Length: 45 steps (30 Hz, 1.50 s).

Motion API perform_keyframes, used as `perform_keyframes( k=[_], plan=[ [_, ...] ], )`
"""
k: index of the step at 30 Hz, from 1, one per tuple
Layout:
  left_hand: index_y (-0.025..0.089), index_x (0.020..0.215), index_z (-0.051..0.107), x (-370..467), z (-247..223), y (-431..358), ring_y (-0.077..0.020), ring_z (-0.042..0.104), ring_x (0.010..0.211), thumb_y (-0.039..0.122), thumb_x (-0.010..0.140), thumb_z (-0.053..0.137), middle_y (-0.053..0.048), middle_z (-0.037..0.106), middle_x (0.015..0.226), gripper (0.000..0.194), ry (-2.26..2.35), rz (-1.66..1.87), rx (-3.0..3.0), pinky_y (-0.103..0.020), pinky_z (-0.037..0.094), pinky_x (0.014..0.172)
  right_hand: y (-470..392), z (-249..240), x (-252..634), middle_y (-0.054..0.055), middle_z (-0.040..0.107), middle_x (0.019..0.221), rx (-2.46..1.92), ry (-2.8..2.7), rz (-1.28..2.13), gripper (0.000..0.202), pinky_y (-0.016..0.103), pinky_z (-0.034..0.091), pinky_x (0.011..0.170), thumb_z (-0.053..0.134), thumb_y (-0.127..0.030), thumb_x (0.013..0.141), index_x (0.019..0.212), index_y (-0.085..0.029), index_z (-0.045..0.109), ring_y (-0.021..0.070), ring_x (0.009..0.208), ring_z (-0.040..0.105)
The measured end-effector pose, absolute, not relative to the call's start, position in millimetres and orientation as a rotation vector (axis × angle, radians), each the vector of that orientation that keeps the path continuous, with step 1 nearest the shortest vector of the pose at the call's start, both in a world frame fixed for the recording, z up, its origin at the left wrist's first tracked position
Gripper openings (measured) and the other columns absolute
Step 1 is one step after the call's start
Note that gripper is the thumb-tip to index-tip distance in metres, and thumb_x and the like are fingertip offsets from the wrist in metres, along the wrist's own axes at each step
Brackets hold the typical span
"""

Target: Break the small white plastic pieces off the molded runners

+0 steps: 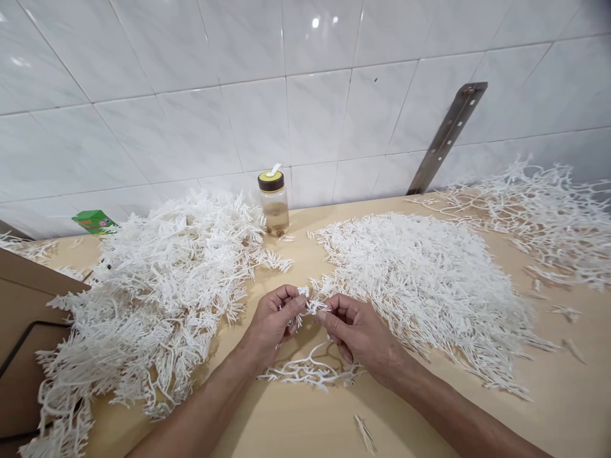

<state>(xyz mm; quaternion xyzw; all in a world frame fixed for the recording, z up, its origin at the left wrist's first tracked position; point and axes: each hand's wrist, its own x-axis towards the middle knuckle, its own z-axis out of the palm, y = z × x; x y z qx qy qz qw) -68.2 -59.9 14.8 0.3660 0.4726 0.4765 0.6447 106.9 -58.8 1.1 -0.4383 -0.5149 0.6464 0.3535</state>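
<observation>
Between my two hands is a small white branched plastic piece [312, 306] with thin pointed tips. My left hand [277, 316] pinches it from the left, thumb against fingers. From the other side, my right hand [352, 327] pinches its right end. Just below the hands, a few bare white branching stems [310, 372] lie on the table. A large heap of white branched pieces [176, 273] spreads to the left. On the right lies a broad pile of short white pieces [420, 273].
A lidded bottle [275, 213] with brownish liquid stands by the tiled wall [315, 114]. A green box [94, 221] sits behind the left heap. Tangled white stems [548, 216] lie far right, near a metal bracket [449, 137]. A brown cardboard box [28, 299] stands at left.
</observation>
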Motion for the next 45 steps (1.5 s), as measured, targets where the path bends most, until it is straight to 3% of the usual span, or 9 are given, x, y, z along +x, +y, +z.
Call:
perform_keyframes(
  k=[7, 14, 18, 21, 26, 31, 45],
  plan=[
    [0.015, 0.076, 0.057, -72.2, 21.6, -58.3, -0.0021, 0.032, 0.043, 0.041, 0.068, 0.078, 0.002, 0.060, 0.066, 0.034, 1.072, 0.939, 0.931, -0.018, 0.017, 0.041, -53.2, 5.2, 113.5, -0.006, 0.049, 0.059, -1.137, -1.364, 1.598, 0.027, 0.019, 0.036, 0.038, 0.064, -0.044, 0.086, 0.089, -0.018, 0.059, 0.0064, 0.042, 0.042],
    [0.016, 0.079, 0.062, -74.0, 20.7, -58.1, -0.0032, 0.027, 0.044, 0.040, 0.068, 0.077, 0.005, 0.050, 0.062, 0.031, 1.048, 0.886, 0.956, -0.021, 0.013, 0.043, -48.2, 11.1, 123.0, -0.002, 0.059, 0.072, -1.239, -1.505, 1.357, 0.030, 0.022, 0.043, 0.041, 0.061, -0.046, 0.087, 0.100, -0.019, 0.061, 0.0073, 0.043, 0.046],
    [0.015, 0.082, 0.065, -72.0, 19.7, -59.4, -0.0042, 0.029, 0.046, 0.047, 0.071, 0.075, 0.005, 0.048, 0.060, 0.035, 1.077, 0.890, 1.066, -0.020, 0.019, 0.045, -49.2, 16.5, 124.1, 0.001, 0.062, 0.077, -1.262, -1.618, 1.153, 0.028, 0.023, 0.046, 0.046, 0.059, -0.045, 0.089, 0.103, -0.021, 0.063, 0.0092, 0.050, 0.050],
    [0.013, 0.082, 0.066, -69.5, 19.8, -60.6, -0.0074, 0.040, 0.055, 0.051, 0.075, 0.072, 0.001, 0.055, 0.066, 0.039, 1.091, 0.889, 1.215, -0.021, 0.030, 0.053, -50.9, 18.7, 122.8, 0.003, 0.064, 0.079, -1.220, -1.703, 1.011, 0.026, 0.025, 0.049, 0.051, 0.057, -0.041, 0.090, 0.105, -0.021, 0.065, 0.0124, 0.058, 0.056],
    [0.012, 0.080, 0.067, -67.4, 17.7, -60.7, -0.0116, 0.046, 0.064, 0.054, 0.079, 0.067, -0.002, 0.059, 0.070, 0.042, 1.101, 0.858, 1.385, -0.024, 0.036, 0.062, -50.6, 16.7, 122.3, 0.006, 0.069, 0.099, -1.067, -1.894, 0.896, 0.021, 0.027, 0.052, 0.061, 0.055, -0.032, 0.092, 0.103, -0.022, 0.069, 0.0136, 0.069, 0.061],
    [0.012, 0.083, 0.069, -67.4, 17.8, -61.9, -0.0122, 0.046, 0.065, 0.054, 0.078, 0.067, -0.003, 0.060, 0.071, 0.042, 1.122, 0.842, 1.345, -0.024, 0.036, 0.062, -49.1, 16.1, 124.2, 0.005, 0.070, 0.091, -1.073, -1.992, 0.870, 0.020, 0.027, 0.051, 0.062, 0.053, -0.030, 0.093, 0.095, -0.023, 0.072, 0.0161, 0.075, 0.063],
    [0.013, 0.080, 0.065, -66.9, 13.7, -63.3, -0.0116, 0.044, 0.062, 0.051, 0.085, 0.060, -0.001, 0.056, 0.068, 0.038, 1.129, 0.792, 1.444, -0.023, 0.034, 0.059, -50.3, 17.3, 125.0, 0.002, 0.066, 0.079, -1.152, -2.052, 0.867, 0.021, 0.027, 0.044, 0.056, 0.052, -0.036, 0.093, 0.086, -0.022, 0.066, 0.0140, 0.063, 0.055]
  ],
)
